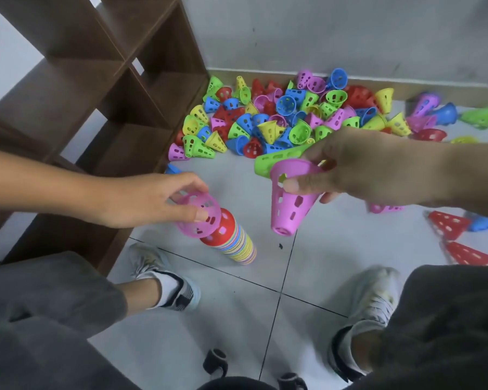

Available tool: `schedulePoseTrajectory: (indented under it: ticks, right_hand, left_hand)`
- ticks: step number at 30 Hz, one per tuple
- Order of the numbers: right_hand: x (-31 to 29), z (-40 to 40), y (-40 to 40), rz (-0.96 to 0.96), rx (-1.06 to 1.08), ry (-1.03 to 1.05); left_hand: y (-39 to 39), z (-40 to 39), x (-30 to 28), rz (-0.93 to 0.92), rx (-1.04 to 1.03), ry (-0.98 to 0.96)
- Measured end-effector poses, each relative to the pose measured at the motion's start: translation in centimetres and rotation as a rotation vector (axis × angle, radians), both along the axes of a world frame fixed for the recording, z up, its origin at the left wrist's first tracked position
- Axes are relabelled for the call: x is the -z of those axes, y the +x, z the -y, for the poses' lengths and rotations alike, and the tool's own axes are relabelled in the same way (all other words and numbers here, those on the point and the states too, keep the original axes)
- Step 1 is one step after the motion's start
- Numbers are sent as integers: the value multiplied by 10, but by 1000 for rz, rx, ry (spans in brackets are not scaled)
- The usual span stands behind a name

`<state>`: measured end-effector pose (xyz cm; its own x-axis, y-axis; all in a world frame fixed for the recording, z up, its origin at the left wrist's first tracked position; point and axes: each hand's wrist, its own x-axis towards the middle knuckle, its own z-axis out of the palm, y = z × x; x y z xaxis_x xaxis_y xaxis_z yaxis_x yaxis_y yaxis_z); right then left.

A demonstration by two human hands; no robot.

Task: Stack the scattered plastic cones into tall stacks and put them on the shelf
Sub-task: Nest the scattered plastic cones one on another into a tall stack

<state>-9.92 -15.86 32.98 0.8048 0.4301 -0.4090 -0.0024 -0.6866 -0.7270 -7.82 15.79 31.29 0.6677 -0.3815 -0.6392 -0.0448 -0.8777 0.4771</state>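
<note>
Both hands grip pink cones: left hand (150, 199) over the stack (234, 240), right hand (358, 170) also a green cone (276, 160).

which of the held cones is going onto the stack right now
The pink cone in the left hand, held right over the stack's red top. The right hand holds its pink and green cones off to the side.
</note>
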Motion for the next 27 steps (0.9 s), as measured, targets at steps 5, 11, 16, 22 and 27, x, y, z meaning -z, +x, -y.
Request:
schedulePoseTrajectory:
  ticks: [5, 11, 16, 22, 27]
  right_hand:
    - [4, -2, 6, 5, 77, 38]
    - [4, -12, 4, -17, 180, 151]
    - [1, -33, -6, 114, 206, 148]
    - [-1, -61, -11, 114, 219, 203]
    - [6, -80, -4, 137, 270, 236]
  left_hand:
    - [8, -1, 14, -30, 33, 28]
    - [-17, 37, -9, 116, -154, -269]
    - [-40, 61, -23, -12, -289, -515]
    - [-45, 39, -23, 81, -455, -568]
    - [-42, 15, -28, 307, -414, -483]
